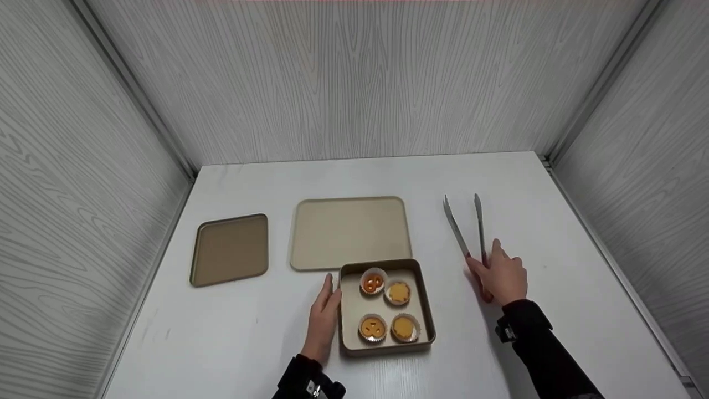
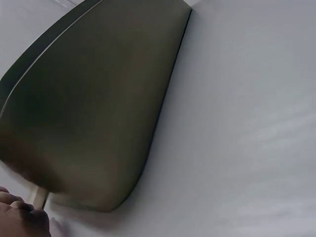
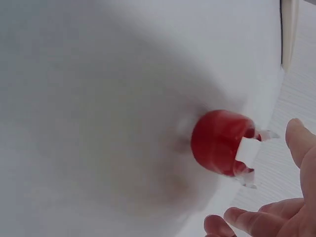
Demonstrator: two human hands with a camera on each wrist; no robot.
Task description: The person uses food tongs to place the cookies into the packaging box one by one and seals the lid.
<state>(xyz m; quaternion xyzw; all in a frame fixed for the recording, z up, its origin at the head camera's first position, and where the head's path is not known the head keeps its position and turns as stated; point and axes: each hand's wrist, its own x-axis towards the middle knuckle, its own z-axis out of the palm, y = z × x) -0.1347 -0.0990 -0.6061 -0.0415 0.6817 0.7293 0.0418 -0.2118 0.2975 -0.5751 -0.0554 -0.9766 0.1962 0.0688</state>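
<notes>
My left hand (image 1: 322,321) lies along the left wall of a square, deep baking pan (image 1: 388,350), its fingers extended. In the left wrist view, the pan's outer wall (image 2: 98,108) fills the upper left, with fingertips (image 2: 22,219) at the lower corner. Several small pastries sit in the pan in pleated paper cups, among them an orange tart (image 1: 372,282) and a yellow tart (image 1: 403,328). Over the red handles of metal tongs (image 1: 455,228) is my right hand (image 1: 507,277). The right wrist view shows its fingers spread apart around the red handle end (image 3: 217,140), without closing on it.
A flat beige tray (image 1: 352,233) lies just behind the pan. Farther left is a smaller brown tray (image 1: 231,249). The tongs lie on the white table (image 1: 249,332) with their arms spread, tips away from me. Grey wood-grain panels (image 1: 354,83) enclose the back and sides.
</notes>
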